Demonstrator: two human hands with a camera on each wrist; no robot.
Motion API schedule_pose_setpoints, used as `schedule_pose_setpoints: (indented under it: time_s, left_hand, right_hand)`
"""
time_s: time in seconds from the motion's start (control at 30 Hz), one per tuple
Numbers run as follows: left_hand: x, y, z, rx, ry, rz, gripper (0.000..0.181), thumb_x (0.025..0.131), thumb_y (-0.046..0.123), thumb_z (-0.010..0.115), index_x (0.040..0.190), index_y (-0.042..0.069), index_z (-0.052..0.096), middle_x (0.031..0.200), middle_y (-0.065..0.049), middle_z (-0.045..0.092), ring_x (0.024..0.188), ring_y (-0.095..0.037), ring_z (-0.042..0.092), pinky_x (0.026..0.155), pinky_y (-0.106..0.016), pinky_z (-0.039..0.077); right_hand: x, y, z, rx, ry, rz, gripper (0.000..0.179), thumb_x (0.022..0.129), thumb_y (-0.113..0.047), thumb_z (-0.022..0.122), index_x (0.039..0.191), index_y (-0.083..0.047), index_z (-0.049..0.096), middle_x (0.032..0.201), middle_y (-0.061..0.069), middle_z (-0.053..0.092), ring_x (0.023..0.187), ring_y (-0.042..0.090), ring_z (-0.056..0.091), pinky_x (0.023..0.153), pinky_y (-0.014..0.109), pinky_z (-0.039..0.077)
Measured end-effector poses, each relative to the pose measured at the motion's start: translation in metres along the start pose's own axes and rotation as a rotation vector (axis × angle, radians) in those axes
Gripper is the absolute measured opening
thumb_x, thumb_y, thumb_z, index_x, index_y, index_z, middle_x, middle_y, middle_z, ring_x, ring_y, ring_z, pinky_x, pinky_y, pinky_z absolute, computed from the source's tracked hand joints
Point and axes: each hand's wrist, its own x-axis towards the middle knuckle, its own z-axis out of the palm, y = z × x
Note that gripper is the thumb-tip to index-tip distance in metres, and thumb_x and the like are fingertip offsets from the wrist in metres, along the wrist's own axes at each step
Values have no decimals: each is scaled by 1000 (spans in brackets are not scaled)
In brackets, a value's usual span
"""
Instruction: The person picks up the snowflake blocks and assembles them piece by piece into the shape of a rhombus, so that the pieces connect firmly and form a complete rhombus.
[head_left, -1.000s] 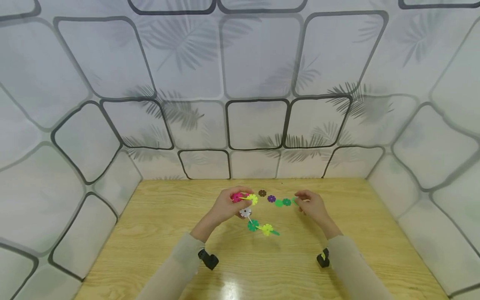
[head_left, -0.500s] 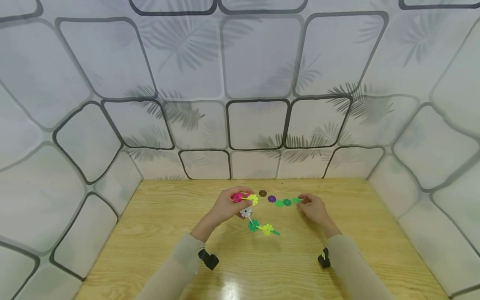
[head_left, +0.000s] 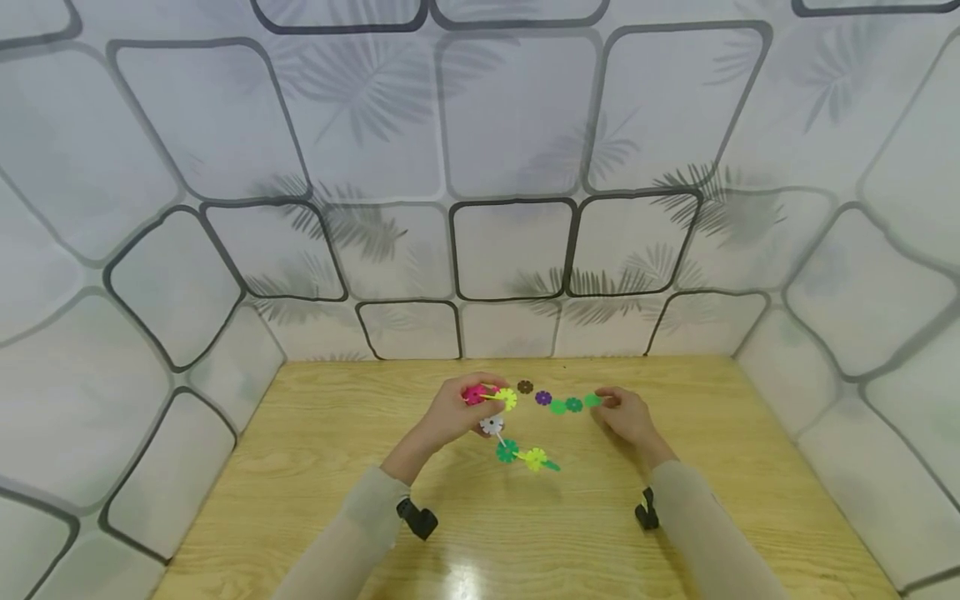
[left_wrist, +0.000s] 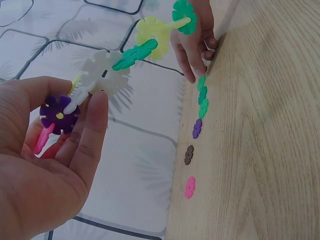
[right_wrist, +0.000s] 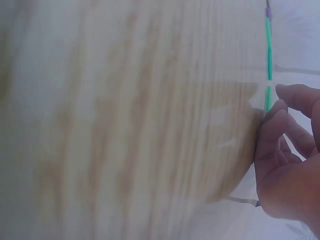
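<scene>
Chain (left_wrist: 95,65) of flower discs is up off the bench (head_left: 570,533), pinched in left hand (head_left: 456,411). Right of chain, right hand (head_left: 628,418) has fingertips at end green disc (head_left: 592,401); can't tell if pinching it. Beyond chain, on bench: pink disc (left_wrist: 190,187), brown disc (head_left: 525,387), purple disc (head_left: 543,398), more green. Patterned wall (head_left: 510,250) behind chain.
</scene>
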Motion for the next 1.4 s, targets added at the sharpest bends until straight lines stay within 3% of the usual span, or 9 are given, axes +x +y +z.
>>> schedule_pose_setpoints:
  time_s: [0.3, 0.57, 0.77, 0.97, 1.13, 1.27, 1.4]
  left_hand:
    - [-2, 3, 0, 5, -2, 3, 36, 100, 9, 73, 135, 6, 68, 127, -24, 70, 81, -12, 74, 65, -43, 67]
    - [-2, 0, -2, 4, 7, -4, 35, 100, 9, 73, 134, 9, 70, 119, -20, 72, 75, -12, 72, 71, -60, 64]
    - [-3, -1, -2, 5, 11, -7, 35, 100, 9, 72, 134, 10, 70, 115, -24, 72, 74, -11, 72, 68, -52, 66]
    - [-2, -1, -2, 2, 13, 0, 35, 100, 8, 72, 134, 8, 70, 124, -21, 70, 77, -11, 73, 64, -43, 67]
    - [-1, -2, -3, 6, 11, -8, 36, 99, 7, 72, 135, 9, 70, 126, -21, 69, 77, -12, 73, 65, -44, 67]
    - [0, -3, -3, 7, 11, -9, 36, 99, 8, 72, 135, 9, 70, 116, -21, 71, 73, -12, 71, 67, -51, 66]
    - [1, -2, -3, 3, 20, -17, 35, 99, 8, 73, 134, 10, 70, 108, -20, 72, 71, -13, 70, 71, -61, 64]
  right_hand:
    - [11, 8, 5, -46, -1, -6, 49, 98, -20, 70, 140, 5, 62, 115, 24, 70, 92, 28, 66, 79, 39, 59]
    - [12, 7, 6, -104, 14, -30, 45, 97, -20, 70, 134, 6, 66, 110, 22, 70, 95, 31, 64, 82, 46, 57]
    - [11, 4, 7, -105, 9, -3, 44, 97, -19, 69, 133, 6, 65, 112, 23, 70, 97, 33, 65, 83, 48, 57]
    - [10, 3, 9, -113, 19, -24, 42, 97, -18, 69, 132, 4, 64, 111, 23, 69, 97, 34, 65, 81, 49, 57]
    - [9, 3, 11, -111, 37, -40, 37, 96, -16, 70, 128, 2, 65, 110, 22, 67, 97, 34, 64, 81, 49, 56]
    - [6, 0, 11, -109, 45, -55, 35, 96, -16, 71, 125, 2, 64, 106, 21, 68, 94, 33, 65, 78, 46, 56]
    - [1, -4, 9, -93, 43, -70, 35, 95, -14, 70, 125, 3, 64, 109, 25, 70, 98, 37, 68, 82, 52, 59]
